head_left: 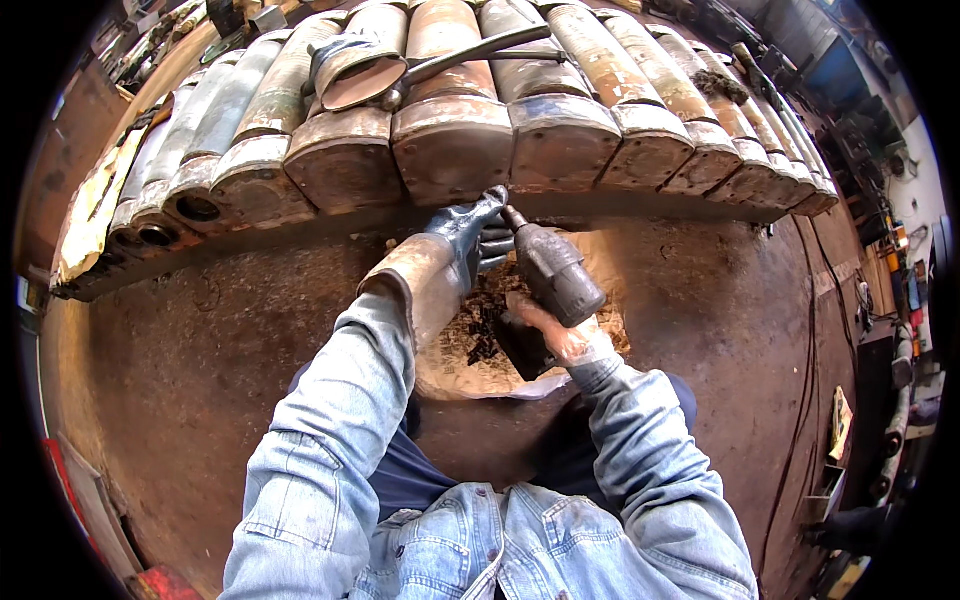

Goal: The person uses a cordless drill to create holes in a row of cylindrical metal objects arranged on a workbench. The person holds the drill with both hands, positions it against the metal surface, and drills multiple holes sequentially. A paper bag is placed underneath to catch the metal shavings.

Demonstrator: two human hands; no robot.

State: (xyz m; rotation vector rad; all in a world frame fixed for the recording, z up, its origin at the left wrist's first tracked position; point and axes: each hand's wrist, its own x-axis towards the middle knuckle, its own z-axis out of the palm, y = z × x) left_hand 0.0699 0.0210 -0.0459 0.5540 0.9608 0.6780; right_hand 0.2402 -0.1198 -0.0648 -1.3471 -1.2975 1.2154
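My right hand [565, 335], bare, grips a dark grey impact wrench [555, 268] by its handle. Its nose points away from me and to the left. My left hand [462, 232] wears a dark blue glove with a tan cuff. Its fingers are closed beside the wrench's nose; whatever they pinch there is too small to make out. Just beyond the fingertips is the near end of a rusty metal cylinder [452, 150] with a squared end plate, one of several side by side.
A loose glove [365, 82] and a dark metal bar [480, 54] lie on the cylinders. Below my hands, dark small pieces [485, 338] sit on brown paper [455, 380] on the floor [230, 380]. Hoses or cables [812, 340] run along the right.
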